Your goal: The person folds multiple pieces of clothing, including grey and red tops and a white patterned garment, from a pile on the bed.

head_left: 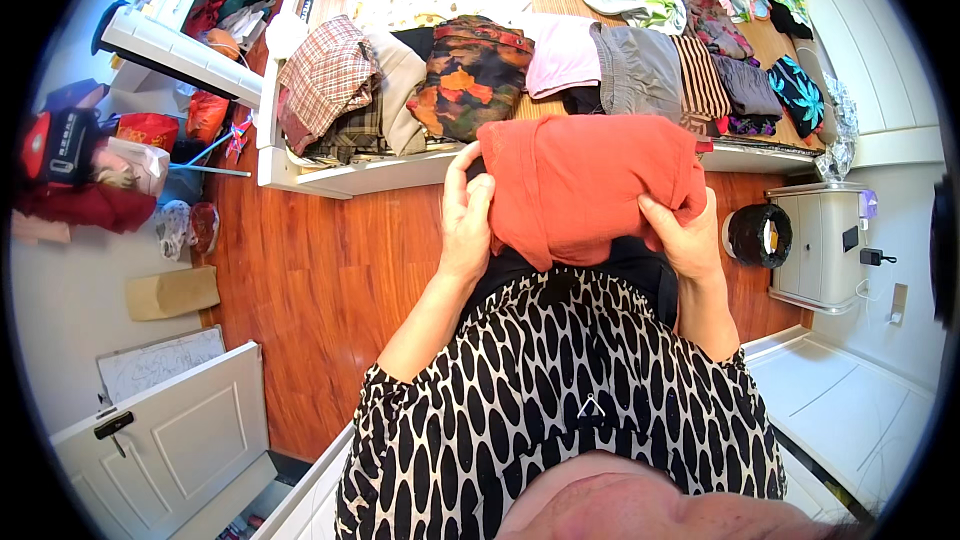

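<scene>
Currently, we find a folded rust-red garment (pixel 575 185) held clear of the bed (pixel 375 179), in front of the wearer's black-and-cream patterned top (pixel 560 370). We note that the left grip (pixel 466 225) pinches the garment's left edge, thumb on the near face. The right grip (pixel 692 238) pinches the lower right end, its thumb likewise on the near face; the remaining fingers there are partly hidden.

Along the bed's near edge we record a row of folded clothes, left to right: a plaid shirt (pixel 325 75), a camouflage-patterned bundle (pixel 470 75), a pink piece (pixel 562 57), a grey garment (pixel 637 70), a striped piece (pixel 698 80) and, near the right end, a black garment with blue leaves (pixel 797 95). To the right, we observe a black-lined bin (pixel 745 232) on the wooden floor (pixel 310 290), just beside a pale cabinet (pixel 815 265).
</scene>
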Demonstrator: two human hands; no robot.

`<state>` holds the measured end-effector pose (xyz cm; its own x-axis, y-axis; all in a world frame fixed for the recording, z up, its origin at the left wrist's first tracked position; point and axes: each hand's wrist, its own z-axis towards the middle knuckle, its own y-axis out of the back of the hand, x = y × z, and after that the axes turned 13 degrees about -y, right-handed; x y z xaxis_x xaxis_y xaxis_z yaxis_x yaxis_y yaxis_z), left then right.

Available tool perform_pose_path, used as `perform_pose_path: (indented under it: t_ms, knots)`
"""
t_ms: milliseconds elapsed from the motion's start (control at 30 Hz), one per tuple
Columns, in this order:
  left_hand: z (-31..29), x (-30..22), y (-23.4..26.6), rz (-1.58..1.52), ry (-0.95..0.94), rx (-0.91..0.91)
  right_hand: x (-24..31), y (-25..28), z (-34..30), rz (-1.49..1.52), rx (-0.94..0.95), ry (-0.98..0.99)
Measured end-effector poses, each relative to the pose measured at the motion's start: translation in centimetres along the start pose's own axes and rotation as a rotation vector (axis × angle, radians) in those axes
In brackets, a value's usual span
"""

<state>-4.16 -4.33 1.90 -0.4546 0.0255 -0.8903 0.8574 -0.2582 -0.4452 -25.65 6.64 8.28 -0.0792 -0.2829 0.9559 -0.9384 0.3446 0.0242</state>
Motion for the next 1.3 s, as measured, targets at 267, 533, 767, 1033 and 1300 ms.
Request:
perform_pose_path:
  t_ms: [267,533,767,1033,1300]
  knots:
    - [-0.1,0.2,1.4,-0.117,0.153,-0.027,-0.6,-0.3,0.3,-0.065,0.043,0.172]
    - [0.5,1.6,2.4,-0.056,-0.080,-0.059,-0.8,0.2,0.4,0.012,0.062,-0.020]
    - [0.3,-0.1,2.5,-0.083,0.056,0.023,-0.2,0.4,0.4,0.093,0.069,-0.035]
    - [-0.4,1.0,2.0,0.510,-0.011,0.166,0.2,-0.2,-0.3,0.000,0.061,-0.024]
    - [0.4,0.9,2.0,0.306,0.031,0.108,-0.6,1.0,-0.5,0.060,-0.005,-0.014]
